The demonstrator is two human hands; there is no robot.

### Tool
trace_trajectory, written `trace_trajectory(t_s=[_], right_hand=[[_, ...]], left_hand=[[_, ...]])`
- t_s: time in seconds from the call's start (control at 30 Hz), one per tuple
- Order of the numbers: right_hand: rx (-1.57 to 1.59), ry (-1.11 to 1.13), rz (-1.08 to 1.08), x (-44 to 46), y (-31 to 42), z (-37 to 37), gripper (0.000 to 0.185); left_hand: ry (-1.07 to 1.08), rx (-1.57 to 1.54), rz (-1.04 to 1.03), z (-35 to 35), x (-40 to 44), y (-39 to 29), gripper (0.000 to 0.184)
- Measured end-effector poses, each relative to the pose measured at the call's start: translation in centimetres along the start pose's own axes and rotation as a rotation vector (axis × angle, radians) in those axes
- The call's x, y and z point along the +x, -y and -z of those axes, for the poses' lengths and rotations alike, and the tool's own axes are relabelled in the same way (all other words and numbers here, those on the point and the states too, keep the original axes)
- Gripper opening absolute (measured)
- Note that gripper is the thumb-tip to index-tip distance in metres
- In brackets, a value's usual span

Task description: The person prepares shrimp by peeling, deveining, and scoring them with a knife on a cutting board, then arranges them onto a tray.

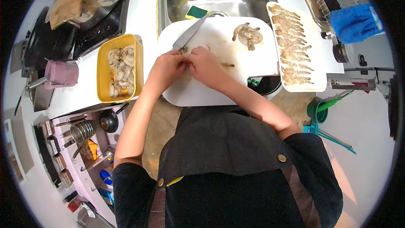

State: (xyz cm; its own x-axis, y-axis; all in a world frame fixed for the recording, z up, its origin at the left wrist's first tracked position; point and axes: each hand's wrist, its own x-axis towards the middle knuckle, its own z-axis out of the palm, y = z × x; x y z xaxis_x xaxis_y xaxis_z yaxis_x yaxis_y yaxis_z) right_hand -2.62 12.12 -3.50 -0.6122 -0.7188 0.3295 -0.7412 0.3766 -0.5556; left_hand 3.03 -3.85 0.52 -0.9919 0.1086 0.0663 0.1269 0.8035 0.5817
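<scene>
My left hand [168, 68] and my right hand [206, 65] meet over the white cutting board [211, 95], fingers pinched together. What they hold between the fingertips is hidden. A knife [190, 33] lies on the board just beyond my left hand, its blade pointing to the sink. Small dark scraps [184, 49] sit beside the blade. Right of my right hand is a small shrimp piece [228, 64]. A pile of shrimp [248, 36] rests at the board's far right.
On the left stands a yellow container [100, 69] of shrimp. A pale tray [317, 82] with shrimp in a row is at right. Behind the board, the steel sink [232, 4] has a green-yellow sponge [196, 12] at its near edge. A pink cup [62, 74] stands far left.
</scene>
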Motion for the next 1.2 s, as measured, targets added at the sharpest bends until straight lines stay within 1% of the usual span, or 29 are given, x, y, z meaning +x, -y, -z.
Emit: trace_trajectory(t_s=[0.17,0.27,0.37,0.47,0.57,0.67,0.77,0.87,0.9,0.97,1.0,1.07,1.2], right_hand=[[0.002,-0.061,0.005,-0.2,0.1,-0.7,0.008],[-0.028,0.013,-0.013,0.2,0.2,-0.1,0.009],[-0.028,0.036,-0.014,0.7,1.2,-0.2,0.011],[-0.036,-0.020,-0.006,0.5,1.3,-0.9,0.013],[-0.029,0.009,-0.018,0.3,1.1,-1.1,0.015],[0.043,-0.008,0.010,0.2,0.8,-0.4,0.015],[0.162,-0.202,-0.016,-1.5,-0.9,0.6,0.017],[0.176,-0.158,-0.192,-3.4,-1.9,3.8,0.017],[0.168,-0.180,-0.175,-3.7,-1.8,3.9,0.013],[0.156,-0.136,-0.145,-3.8,-1.5,3.7,0.013],[0.149,-0.117,-0.133,-3.8,-1.4,3.6,0.013],[0.132,-0.149,-0.140,-3.6,-1.7,2.6,0.011],[0.125,-0.120,-0.182,-3.3,-1.3,2.3,0.009]], left_hand=[[0.006,0.054,0.013,-0.5,0.2,0.2,0.014],[-0.042,-0.049,0.041,0.3,-0.3,-0.1,0.014],[0.012,0.004,0.124,0.8,-0.5,-0.3,0.014],[-0.017,0.040,0.100,0.3,-0.5,-0.1,0.014],[-0.050,0.058,0.097,-0.5,-0.6,0.0,0.015],[-0.085,0.104,0.034,-0.9,-0.6,0.7,0.015],[-0.039,0.030,0.090,0.4,-0.5,-0.1,0.012],[-0.060,-0.117,0.035,0.0,-0.1,-1.5,0.012],[-0.041,-0.087,-0.006,-0.5,0.1,-1.9,0.012],[-0.002,-0.023,-0.096,-1.1,1.0,-2.5,0.013],[0.017,-0.012,-0.092,-1.4,1.3,-2.5,0.013],[0.060,0.010,-0.083,-2.1,1.9,-2.4,0.014],[0.049,0.070,-0.083,-3.1,2.1,-2.4,0.014]])
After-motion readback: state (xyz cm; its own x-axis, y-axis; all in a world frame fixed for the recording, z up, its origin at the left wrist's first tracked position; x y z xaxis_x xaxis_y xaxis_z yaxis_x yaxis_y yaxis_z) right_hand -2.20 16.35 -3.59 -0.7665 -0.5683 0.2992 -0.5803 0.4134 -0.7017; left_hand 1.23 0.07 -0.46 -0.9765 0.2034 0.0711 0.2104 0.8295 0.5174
